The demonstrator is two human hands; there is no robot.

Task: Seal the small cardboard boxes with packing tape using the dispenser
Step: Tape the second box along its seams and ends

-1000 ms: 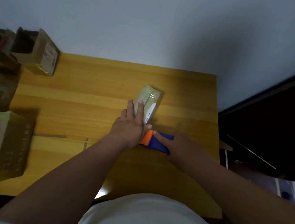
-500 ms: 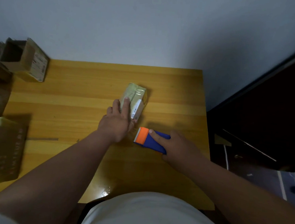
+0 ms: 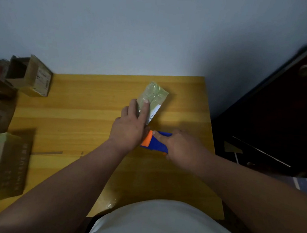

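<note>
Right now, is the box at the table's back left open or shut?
Open. The back-left box shows a dark hollow inside, with a flap standing up beside the opening.

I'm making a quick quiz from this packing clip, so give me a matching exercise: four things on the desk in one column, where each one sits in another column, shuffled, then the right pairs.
Things
1. small taped box
2. tape dispenser
3. open cardboard box
4. large taped box

Places
A. back left corner of the desk
B. gripped in the right hand
C. front left edge of the desk
D. under the straight fingers of the left hand

Pairs: 1-D, 2-B, 3-A, 4-C
</note>
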